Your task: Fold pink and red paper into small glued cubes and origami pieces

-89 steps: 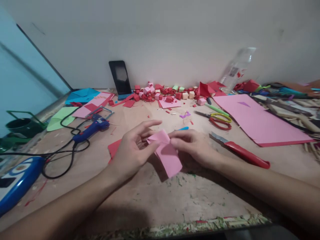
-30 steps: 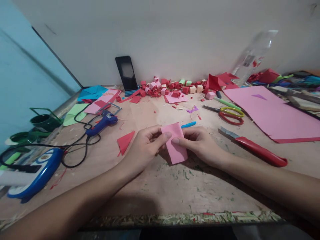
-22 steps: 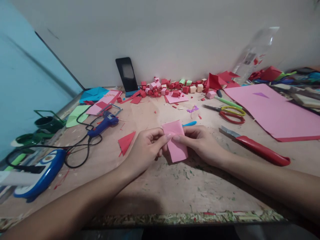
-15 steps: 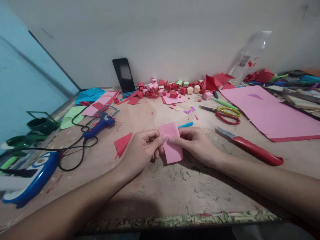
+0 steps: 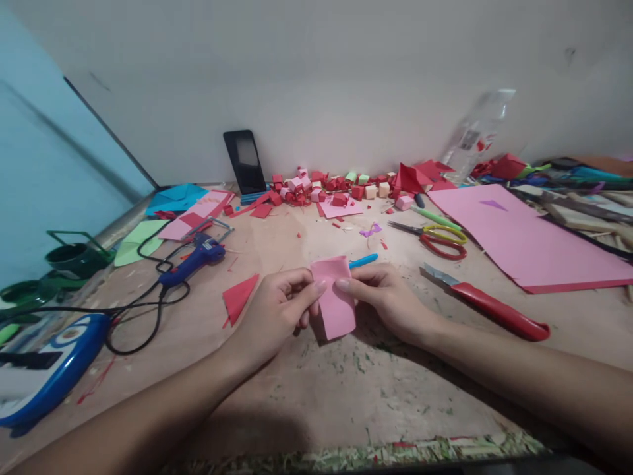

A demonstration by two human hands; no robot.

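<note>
A small pink paper strip (image 5: 337,313) is held up between both hands over the wooden table (image 5: 277,409). My left hand (image 5: 284,300) pinches its left edge, thumb in front and fingers behind. On the right edge, my right hand (image 5: 388,297) grips it the same way, its fingertips hidden behind the paper. The strip bends slightly at its upper end. A blue pen-like stick (image 5: 363,260) lies just behind the right hand. Left of my left hand rests a folded red paper piece (image 5: 240,298).
A utility knife (image 5: 499,310), scissors (image 5: 442,241) and a large pink sheet (image 5: 524,237) lie on the right. A glue gun (image 5: 192,259) with a looping black cord is on the left. Small paper cubes (image 5: 341,191), a phone (image 5: 245,161) and a plastic bottle (image 5: 477,135) line the wall.
The view has tilted slightly, so the scene sits lower. Both hands still hold the pink paper; my right thumb has shifted nearer its right edge, and the paper's top now curls a little.
</note>
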